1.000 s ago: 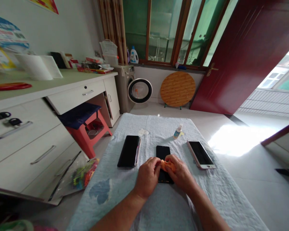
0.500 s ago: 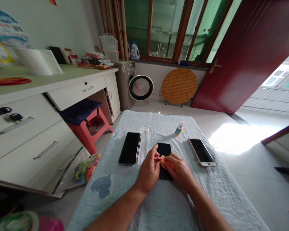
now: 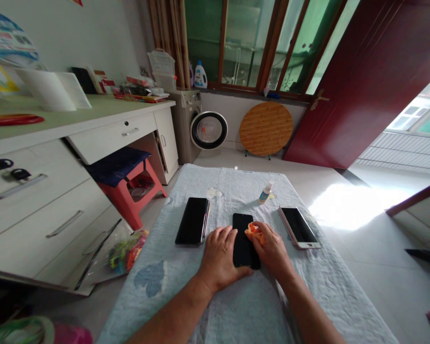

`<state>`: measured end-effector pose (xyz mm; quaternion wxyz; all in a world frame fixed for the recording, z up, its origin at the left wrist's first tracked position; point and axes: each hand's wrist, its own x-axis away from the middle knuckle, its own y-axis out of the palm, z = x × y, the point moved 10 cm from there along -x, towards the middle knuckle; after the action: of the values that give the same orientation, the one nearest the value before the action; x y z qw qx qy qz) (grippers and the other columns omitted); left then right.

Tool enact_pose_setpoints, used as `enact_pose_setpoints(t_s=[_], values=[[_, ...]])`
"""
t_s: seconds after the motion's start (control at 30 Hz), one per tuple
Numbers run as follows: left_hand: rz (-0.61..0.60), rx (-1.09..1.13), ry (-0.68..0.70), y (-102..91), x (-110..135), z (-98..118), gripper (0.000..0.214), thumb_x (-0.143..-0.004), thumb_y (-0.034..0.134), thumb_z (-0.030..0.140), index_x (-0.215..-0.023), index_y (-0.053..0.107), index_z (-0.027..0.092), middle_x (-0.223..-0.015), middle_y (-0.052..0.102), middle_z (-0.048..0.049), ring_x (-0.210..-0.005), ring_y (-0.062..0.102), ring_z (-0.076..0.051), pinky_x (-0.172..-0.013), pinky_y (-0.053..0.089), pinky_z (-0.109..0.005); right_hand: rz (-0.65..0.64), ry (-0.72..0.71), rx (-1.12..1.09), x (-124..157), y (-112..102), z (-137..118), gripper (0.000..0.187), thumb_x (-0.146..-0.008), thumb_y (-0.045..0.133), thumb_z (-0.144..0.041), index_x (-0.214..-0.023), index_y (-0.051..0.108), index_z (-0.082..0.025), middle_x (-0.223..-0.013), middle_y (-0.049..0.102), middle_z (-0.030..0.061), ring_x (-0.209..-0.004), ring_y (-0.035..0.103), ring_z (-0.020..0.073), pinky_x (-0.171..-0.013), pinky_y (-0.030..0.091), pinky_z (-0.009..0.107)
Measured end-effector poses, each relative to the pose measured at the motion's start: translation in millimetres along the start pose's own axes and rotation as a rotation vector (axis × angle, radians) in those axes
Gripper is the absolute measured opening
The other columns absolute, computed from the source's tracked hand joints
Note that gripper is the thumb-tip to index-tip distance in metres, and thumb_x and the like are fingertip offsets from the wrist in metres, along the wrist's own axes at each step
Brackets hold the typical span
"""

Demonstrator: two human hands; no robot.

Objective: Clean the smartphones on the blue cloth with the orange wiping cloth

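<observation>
A black smartphone (image 3: 243, 243) lies face up on the cloth-covered table. My left hand (image 3: 219, 255) holds it from the left, fingers along the side edge and thumb at the bottom edge. Bunched in my right hand (image 3: 270, 246) is an orange cloth (image 3: 254, 232), pinched by the fingers at the phone's upper right edge. To the left lies a dark-screened phone (image 3: 192, 221), apparently stacked on something with a pale edge. A white-framed phone (image 3: 300, 228) rests to the right, and a small spray bottle (image 3: 265, 192) stands beyond my right hand.
A pale blue quilted cover (image 3: 186, 310) lies over the table. Left of it are a red stool (image 3: 132, 186), a plastic bag of colourful items (image 3: 125, 253) and a desk with drawers (image 3: 64, 224). Behind stand a washing machine with its door open (image 3: 209, 130) and a round wooden tabletop (image 3: 266, 128).
My left hand has moved from above the phone to its left and bottom edges. My right hand has shifted the orange cloth right, from the phone's middle to its edge, uncovering the screen.
</observation>
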<state>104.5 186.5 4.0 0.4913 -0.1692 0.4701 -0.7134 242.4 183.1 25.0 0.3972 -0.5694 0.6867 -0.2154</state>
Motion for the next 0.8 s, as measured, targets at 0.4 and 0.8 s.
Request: enact_pose_setpoints(t_s=[0.4, 0.8], values=[[0.016, -0.023, 0.046, 0.2, 1.7, 5.5, 0.091, -0.061, 0.072, 0.067, -0.132, 0.051, 0.015, -0.140, 0.050, -0.0158, -0.125, 0.045, -0.037, -0.105, 0.035, -0.053, -0.292, -0.093, -0.043, 9.7, 17.6, -24.0, 0.017, -0.080, 0.052, -0.012, -0.081, 0.067, -0.020, -0.081, 0.058, 0.0009, -0.072, 0.057, 0.0121, -0.066, 0.042, 0.022], [-0.014, -0.008, 0.044, -1.7, 1.9, 7.9, 0.085, -0.060, 0.075, 0.052, -0.133, 0.051, 0.017, -0.141, 0.049, -0.0138, -0.127, 0.043, -0.037, -0.108, 0.031, -0.052, 0.005, 0.009, 0.081, -4.1, 8.5, 11.8, 0.046, -0.089, 0.045, -0.024, -0.135, 0.049, -0.024, -0.103, 0.064, 0.0066, -0.087, 0.064, 0.0184, -0.077, 0.049, 0.031]])
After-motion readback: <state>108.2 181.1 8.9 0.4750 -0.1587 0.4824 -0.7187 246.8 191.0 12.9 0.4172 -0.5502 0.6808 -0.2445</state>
